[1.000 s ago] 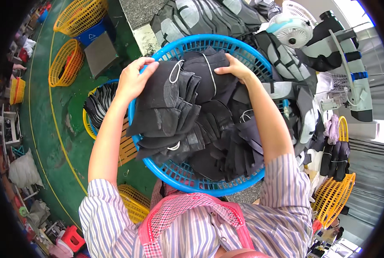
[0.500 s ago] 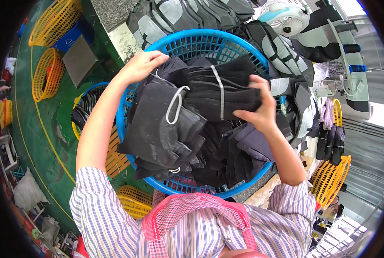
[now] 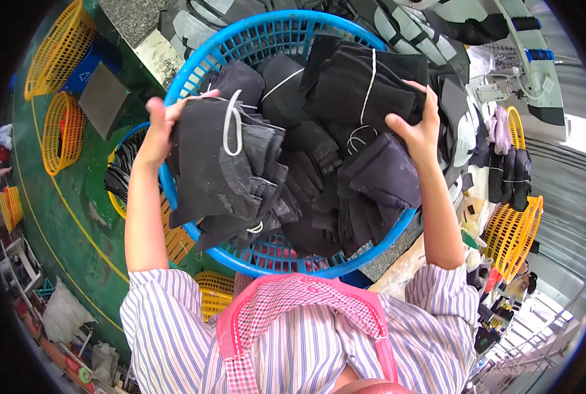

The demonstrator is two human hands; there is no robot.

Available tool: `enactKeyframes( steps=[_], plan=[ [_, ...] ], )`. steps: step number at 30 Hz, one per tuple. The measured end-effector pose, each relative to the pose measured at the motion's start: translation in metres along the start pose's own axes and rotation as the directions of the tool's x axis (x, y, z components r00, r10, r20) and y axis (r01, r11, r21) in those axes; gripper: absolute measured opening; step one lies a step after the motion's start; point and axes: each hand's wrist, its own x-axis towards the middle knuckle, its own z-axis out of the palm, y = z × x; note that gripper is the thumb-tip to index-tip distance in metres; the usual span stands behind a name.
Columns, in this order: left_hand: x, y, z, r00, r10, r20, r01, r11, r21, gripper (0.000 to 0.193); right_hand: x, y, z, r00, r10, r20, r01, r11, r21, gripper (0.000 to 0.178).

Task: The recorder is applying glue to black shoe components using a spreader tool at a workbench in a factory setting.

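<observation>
A big blue plastic basket [image 3: 174, 92] in front of me holds several bundles of dark fabric pieces. My right hand [image 3: 421, 128] grips the near right corner of a black fabric bundle [image 3: 339, 85], thumb on its near side and fingers at its right end. A thin white band runs round that bundle. On the left, my left hand [image 3: 158, 131] lies against the outer edge of a taller stack of black pieces [image 3: 207, 157], its fingers along the top corner and its thumb sticking out. A white loop [image 3: 232, 125] hangs on that stack.
More bundles, including a purplish-black one [image 3: 388, 171], lie in the basket. Grey-and-black padded pieces [image 3: 214, 23] are heaped beyond it. Yellow baskets [image 3: 63, 131] stand on the green floor at left, another [image 3: 513, 230] at right. A machine [image 3: 536, 72] stands far right.
The right bundle has moved up and away to the basket's far right, uncovering bundles in the middle. The left stack has shifted left, and my left hand has come down along its outer edge.
</observation>
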Motion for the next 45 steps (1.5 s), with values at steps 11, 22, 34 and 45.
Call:
enactKeyframes(
  steps=[11,22,34,45],
  plan=[
    [-0.042,-0.026,0.013,0.819,-0.100,-0.565,0.164,0.984,0.064,0.055,0.019,0.014,0.004,0.971,0.217,0.099,-0.237,0.832,0.501,0.046],
    [0.040,0.014,-0.011,0.864,0.059,-0.499,0.404,0.510,0.759,0.050,-0.013,0.044,0.009,0.952,0.305,0.026,-0.264,0.775,0.574,0.048],
    [0.101,-0.013,-0.013,0.869,-0.374,-0.325,0.334,-0.043,0.942,0.074,-0.049,0.008,-0.103,0.883,0.307,-0.356,0.146,0.540,0.829,0.043],
    [0.108,-0.033,-0.020,0.908,-0.185,-0.377,0.408,0.179,0.895,0.088,-0.194,0.059,-0.125,0.697,0.621,-0.359,0.308,0.193,0.932,0.048]
  ],
)
